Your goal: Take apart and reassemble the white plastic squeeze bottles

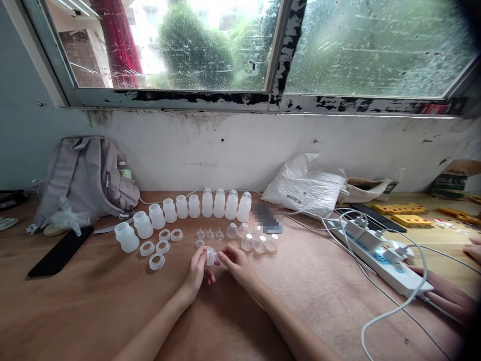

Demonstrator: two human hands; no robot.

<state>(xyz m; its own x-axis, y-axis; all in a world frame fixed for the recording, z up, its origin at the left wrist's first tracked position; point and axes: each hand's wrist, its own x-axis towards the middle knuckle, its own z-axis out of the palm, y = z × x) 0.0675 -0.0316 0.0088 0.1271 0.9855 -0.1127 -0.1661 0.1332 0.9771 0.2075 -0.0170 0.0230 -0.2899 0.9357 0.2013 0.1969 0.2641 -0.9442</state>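
Note:
Low over the table, my left hand is closed on a ridged, translucent bottle collar. My right hand pinches at the collar's right side, where a clear nipple seems to stick out; the fingertips partly hide it. Just beyond my hands lie several clear silicone nipples. Clear dome caps sit near my right hand. To the left are several loose white collars. Behind them, open milky baby bottles stand in a curved row, which ends at the right in several capped bottles.
A grey backpack and a black phone-like slab are at the left. A silver-white mailing bag lies against the wall. On the right, a power strip trails looping cables, with another person's hand and arm beside it.

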